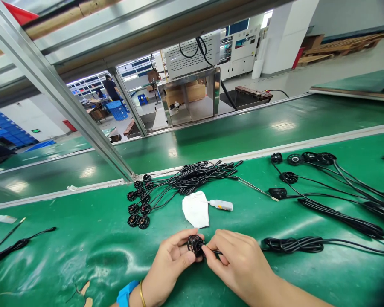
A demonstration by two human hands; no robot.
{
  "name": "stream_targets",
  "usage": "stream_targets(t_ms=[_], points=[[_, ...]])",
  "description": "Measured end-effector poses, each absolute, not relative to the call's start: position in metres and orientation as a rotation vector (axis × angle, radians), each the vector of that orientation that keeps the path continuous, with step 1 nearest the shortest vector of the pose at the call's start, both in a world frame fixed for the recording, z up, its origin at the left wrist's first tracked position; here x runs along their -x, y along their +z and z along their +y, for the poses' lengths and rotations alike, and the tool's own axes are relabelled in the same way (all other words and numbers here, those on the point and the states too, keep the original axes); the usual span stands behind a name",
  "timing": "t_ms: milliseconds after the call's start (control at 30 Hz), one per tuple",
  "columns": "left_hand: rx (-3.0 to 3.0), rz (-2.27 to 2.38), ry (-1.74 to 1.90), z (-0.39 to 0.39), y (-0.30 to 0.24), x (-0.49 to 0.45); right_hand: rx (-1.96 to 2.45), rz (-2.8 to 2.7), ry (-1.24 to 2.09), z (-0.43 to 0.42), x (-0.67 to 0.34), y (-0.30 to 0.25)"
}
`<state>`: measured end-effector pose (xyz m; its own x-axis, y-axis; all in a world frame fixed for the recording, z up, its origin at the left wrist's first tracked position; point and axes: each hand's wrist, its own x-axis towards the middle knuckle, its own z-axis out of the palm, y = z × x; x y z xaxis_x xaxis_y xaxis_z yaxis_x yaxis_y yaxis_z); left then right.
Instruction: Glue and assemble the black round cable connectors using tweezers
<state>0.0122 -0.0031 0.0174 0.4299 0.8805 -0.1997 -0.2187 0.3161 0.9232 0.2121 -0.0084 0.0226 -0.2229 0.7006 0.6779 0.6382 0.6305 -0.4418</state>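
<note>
My left hand (169,258) holds a small black round part (194,244) between thumb and fingers; the part has an open, ribbed face. At its right side my right hand (238,260) is closed in a pinch, apparently on the black cable joined to it. A bundled black cable (302,244) emerges beyond the right hand and runs off to the right. Just past the hands lie a white cloth (196,209) and a small clear bottle (222,205) with a thin nozzle. The fingertips hide the cable's entry into the part.
A heap of black cables (195,177) with round ends lies behind the cloth. More cabled round parts (288,177) lie at right, near metal tweezers (257,187). Another cable (16,247) is at left. A green conveyor (230,128) and slanted metal post (73,102) stand behind.
</note>
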Motion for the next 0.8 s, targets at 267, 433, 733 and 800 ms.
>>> stream_targets(t_ms=[267, 433, 733, 800], points=[[-0.962, 0.821, 0.859, -0.003, 0.020, -0.015, 1.012, -1.966, 0.030, -0.010, -0.212, 0.026], [-0.963, 0.856, 0.877, -0.003, 0.021, -0.015, 1.003, -1.988, -0.013, -0.010, -0.212, 0.027], [-0.982, 0.889, 0.890, -0.005, 0.023, -0.018, 1.043, -1.997, -0.072, -0.011, -0.206, 0.017], [-0.987, 0.904, 0.883, -0.006, 0.023, -0.019, 1.038, -2.011, -0.082, -0.012, -0.205, 0.016]])
